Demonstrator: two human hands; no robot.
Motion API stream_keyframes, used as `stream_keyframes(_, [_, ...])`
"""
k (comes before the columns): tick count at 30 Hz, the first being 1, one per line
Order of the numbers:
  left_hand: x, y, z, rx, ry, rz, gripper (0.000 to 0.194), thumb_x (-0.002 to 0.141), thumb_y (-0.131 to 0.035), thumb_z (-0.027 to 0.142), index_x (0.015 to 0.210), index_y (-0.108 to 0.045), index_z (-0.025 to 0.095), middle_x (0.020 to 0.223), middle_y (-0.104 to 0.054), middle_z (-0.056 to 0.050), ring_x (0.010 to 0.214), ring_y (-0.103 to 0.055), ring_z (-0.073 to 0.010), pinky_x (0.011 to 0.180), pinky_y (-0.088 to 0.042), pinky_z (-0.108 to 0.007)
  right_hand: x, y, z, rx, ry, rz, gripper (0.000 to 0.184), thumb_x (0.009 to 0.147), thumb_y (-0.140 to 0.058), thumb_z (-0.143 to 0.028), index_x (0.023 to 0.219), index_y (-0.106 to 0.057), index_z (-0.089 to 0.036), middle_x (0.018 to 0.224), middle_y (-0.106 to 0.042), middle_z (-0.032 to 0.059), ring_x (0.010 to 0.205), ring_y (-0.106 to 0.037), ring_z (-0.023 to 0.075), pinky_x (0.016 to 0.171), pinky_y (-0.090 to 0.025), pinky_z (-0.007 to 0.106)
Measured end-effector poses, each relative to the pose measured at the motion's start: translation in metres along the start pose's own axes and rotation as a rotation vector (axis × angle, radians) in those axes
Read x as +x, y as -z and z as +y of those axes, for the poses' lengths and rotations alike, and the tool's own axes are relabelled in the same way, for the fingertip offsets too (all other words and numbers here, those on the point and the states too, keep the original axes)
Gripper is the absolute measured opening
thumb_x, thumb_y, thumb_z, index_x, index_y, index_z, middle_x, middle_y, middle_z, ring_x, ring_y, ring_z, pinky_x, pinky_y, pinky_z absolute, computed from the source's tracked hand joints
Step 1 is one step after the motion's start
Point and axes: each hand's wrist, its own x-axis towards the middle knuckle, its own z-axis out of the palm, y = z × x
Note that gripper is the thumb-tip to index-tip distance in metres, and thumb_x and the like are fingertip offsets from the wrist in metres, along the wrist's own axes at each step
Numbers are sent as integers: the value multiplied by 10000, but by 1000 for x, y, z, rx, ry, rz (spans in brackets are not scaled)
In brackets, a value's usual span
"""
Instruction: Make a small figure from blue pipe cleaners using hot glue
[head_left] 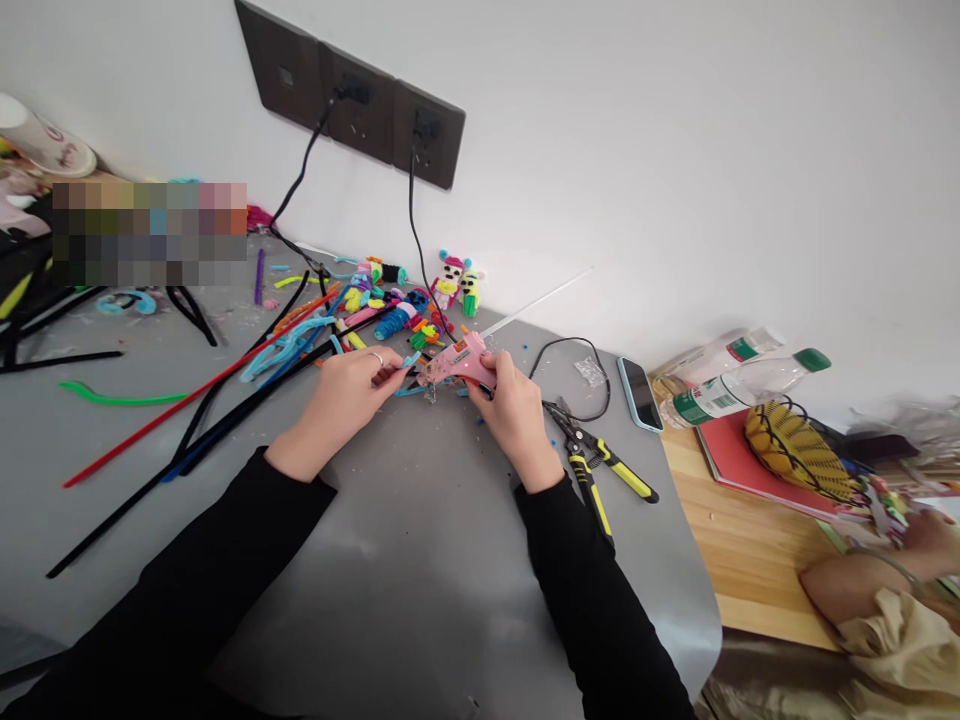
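My right hand (510, 405) is wrapped round the handle of a pink hot glue gun (456, 362), whose nozzle points left. A clear glue stick (536, 302) sticks out of its back, toward the wall. Close to the nozzle, my left hand (352, 392) pinches a small light-blue piece of pipe cleaner (410, 360) between thumb and fingertips. Whether the nozzle touches that piece I cannot tell. Just behind the gun lie colourful pipe-cleaner figures (397, 318), and two small dolls (454, 280) stand against the wall.
Loose pipe cleaners (202, 385) spread over the grey table's left side. Yellow-black pliers (592, 460) and a phone (640, 393) lie to the right. Black cords run up to wall sockets (367, 100). Beyond are bottles (739, 390), a yellow basket (799, 455) and another person's arm (862, 580).
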Motion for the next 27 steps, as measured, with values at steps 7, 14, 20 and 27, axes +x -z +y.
stream_keyframes(7, [0,1,-1,0,-5,-1,247,939,-511,379,809,-661,233,788,-757,-48,641,-679,-195,674,-521,-306,1,2,0,0,-13,-25,206,957,-623,-310,1127,-547,-223,1090,-776,115,924,-751,267,689,-498,301])
stream_keyframes(14, [-1,0,-3,35,-50,15,267,961,-501,356,824,-684,219,812,-777,-54,639,-680,-189,661,-527,-302,1,4,0,-8,-11,-17,204,953,-640,-304,1111,-552,-211,1012,-774,104,858,-744,259,671,-486,295])
stream_keyframes(20, [-1,-1,-5,53,-87,42,268,979,-510,340,823,-689,215,836,-792,-51,645,-697,-179,655,-551,-285,1,3,3,4,4,0,186,965,-625,-313,1107,-554,-216,1003,-777,101,843,-741,256,667,-483,296])
stream_keyframes(27, [-2,-2,-7,71,-112,69,276,993,-509,328,825,-695,213,841,-796,-52,652,-712,-181,657,-556,-284,0,4,4,13,2,19,174,974,-613,-322,1103,-553,-220,1006,-777,105,815,-733,253,681,-497,308])
